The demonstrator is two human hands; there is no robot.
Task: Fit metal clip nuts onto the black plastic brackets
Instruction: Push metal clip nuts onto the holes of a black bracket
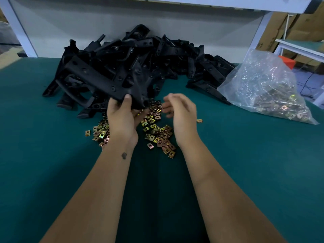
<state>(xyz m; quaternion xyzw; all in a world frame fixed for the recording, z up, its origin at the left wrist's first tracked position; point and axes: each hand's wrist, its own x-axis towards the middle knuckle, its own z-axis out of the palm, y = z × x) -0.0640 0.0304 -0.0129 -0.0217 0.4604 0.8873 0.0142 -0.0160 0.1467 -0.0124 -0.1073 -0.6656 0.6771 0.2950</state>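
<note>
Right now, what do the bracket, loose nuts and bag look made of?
Bracket: matte black, moulded-looking, likely plastic.
Loose nuts: metal, iridescent gold-pink sheen suggesting a plated finish.
Bag: thin clear plastic film, crinkled and glossy, more nuts showing through.

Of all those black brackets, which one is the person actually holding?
The large black bracket at the front left of the pile. The left hand grips its lower edge, thumb on top, lifting it, while the others lie loose on the green table.
</note>
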